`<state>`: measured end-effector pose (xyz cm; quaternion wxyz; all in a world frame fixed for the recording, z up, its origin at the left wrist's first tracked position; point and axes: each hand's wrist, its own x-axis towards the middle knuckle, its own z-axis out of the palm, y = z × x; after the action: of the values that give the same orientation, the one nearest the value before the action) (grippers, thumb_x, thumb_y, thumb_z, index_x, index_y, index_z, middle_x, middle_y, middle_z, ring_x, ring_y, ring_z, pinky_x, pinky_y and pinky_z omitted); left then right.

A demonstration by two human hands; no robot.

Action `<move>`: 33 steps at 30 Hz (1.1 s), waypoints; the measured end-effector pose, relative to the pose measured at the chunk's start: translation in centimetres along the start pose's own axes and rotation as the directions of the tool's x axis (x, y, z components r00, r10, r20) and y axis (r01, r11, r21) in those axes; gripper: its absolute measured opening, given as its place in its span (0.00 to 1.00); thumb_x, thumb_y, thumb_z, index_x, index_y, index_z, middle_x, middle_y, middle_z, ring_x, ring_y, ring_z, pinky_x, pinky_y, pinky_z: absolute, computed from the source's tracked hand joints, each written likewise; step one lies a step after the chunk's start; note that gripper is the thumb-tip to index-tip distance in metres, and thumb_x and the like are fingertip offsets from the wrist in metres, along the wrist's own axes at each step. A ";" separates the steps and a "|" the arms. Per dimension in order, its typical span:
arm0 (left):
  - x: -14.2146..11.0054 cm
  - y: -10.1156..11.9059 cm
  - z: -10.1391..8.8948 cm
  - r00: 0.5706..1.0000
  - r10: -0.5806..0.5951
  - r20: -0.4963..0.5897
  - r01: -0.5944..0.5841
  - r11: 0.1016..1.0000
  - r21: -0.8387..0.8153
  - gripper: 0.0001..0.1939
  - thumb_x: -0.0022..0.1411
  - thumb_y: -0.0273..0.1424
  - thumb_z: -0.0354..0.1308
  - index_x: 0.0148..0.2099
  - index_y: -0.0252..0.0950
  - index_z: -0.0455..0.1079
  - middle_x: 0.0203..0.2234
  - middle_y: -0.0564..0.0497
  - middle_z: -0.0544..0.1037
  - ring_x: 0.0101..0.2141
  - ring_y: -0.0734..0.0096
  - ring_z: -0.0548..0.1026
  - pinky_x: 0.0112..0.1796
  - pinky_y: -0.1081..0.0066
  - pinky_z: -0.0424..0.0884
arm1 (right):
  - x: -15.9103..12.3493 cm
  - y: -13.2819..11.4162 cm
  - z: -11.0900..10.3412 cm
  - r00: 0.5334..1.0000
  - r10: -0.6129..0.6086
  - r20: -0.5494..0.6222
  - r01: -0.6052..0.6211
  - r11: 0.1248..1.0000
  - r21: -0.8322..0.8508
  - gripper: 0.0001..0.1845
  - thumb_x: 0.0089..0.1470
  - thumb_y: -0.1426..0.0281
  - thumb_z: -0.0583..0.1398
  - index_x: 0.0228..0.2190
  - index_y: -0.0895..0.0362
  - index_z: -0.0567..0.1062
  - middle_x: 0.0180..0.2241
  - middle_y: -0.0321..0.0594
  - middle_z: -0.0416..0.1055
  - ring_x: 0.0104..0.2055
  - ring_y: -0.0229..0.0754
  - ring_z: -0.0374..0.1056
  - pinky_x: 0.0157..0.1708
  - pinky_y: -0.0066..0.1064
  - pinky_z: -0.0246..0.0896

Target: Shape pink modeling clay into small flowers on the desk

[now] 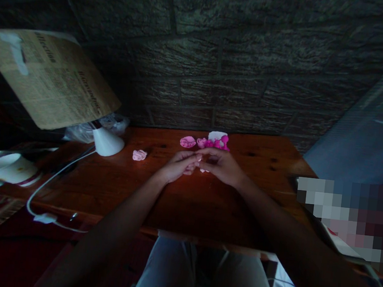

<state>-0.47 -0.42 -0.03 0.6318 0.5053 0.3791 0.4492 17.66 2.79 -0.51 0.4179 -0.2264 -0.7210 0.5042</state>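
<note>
My left hand (179, 165) and my right hand (223, 166) meet above the wooden table, fingers bent and fingertips pinched together. Between them shows a small bit of what looks like pale pink modelling clay (199, 158), mostly covered by the fingers. A pale scrap (204, 170) peeks out just below the fingertips; I cannot tell if it is held. Behind the hands lie a ruffled pink clay piece (188, 142), a smaller pink one (200, 142) and bright magenta lumps (221, 142) beside a white sheet (217, 135). A crumpled light pink lump (139, 155) sits to the left.
A lamp with a white base (107, 143) and a newspaper-covered shade (54, 81) stands at the left, its white cord (48, 183) hanging over the table edge. A white cup-like container (9, 167) is farther left. A dark brick-patterned wall (199, 71) rises behind the table (204, 213).
</note>
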 end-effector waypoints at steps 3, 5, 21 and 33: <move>0.1 -0.2 -0.2 1.000 0.022 0.014 -0.022 0.999 0.022 0.24 0.53 0.47 0.74 0.34 0.34 0.69 0.18 0.63 0.56 0.18 0.84 0.50 0.20 0.77 0.42 | 0.0 0.1 0.0 1.000 -0.016 0.001 0.016 1.000 0.008 0.16 0.51 0.64 0.71 0.42 0.53 0.82 0.41 0.39 0.82 0.40 0.41 0.77 0.45 0.37 0.74; 0.2 -0.3 -0.2 0.999 0.032 0.032 -0.033 0.999 0.032 0.25 0.53 0.49 0.74 0.34 0.34 0.69 0.18 0.63 0.56 0.18 0.84 0.50 0.20 0.77 0.42 | 0.0 0.0 0.0 1.000 -0.026 0.005 0.026 0.999 0.024 0.16 0.51 0.63 0.71 0.43 0.53 0.82 0.42 0.39 0.82 0.41 0.41 0.77 0.45 0.37 0.74; 0.1 0.4 0.4 0.999 0.015 0.033 -0.013 0.998 -0.056 0.21 0.59 0.47 0.71 0.33 0.34 0.70 0.20 0.59 0.63 0.19 0.82 0.55 0.21 0.75 0.47 | 0.0 -0.6 -0.3 0.999 0.054 -0.005 -0.053 0.995 0.079 0.15 0.51 0.59 0.72 0.36 0.53 0.78 0.33 0.36 0.78 0.35 0.40 0.76 0.38 0.34 0.75; 0.3 -0.2 -0.3 0.999 0.019 0.038 -0.016 0.997 -0.069 0.19 0.53 0.43 0.75 0.37 0.33 0.78 0.20 0.58 0.66 0.21 0.83 0.59 0.23 0.77 0.52 | 0.0 0.0 -0.1 1.000 -0.016 -0.005 0.017 0.998 0.058 0.13 0.53 0.62 0.71 0.40 0.53 0.80 0.41 0.39 0.80 0.43 0.43 0.77 0.48 0.40 0.75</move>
<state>-0.60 -0.06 -0.26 0.6521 0.4950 0.3467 0.4577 17.72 2.79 -0.48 0.4302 -0.2093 -0.7068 0.5210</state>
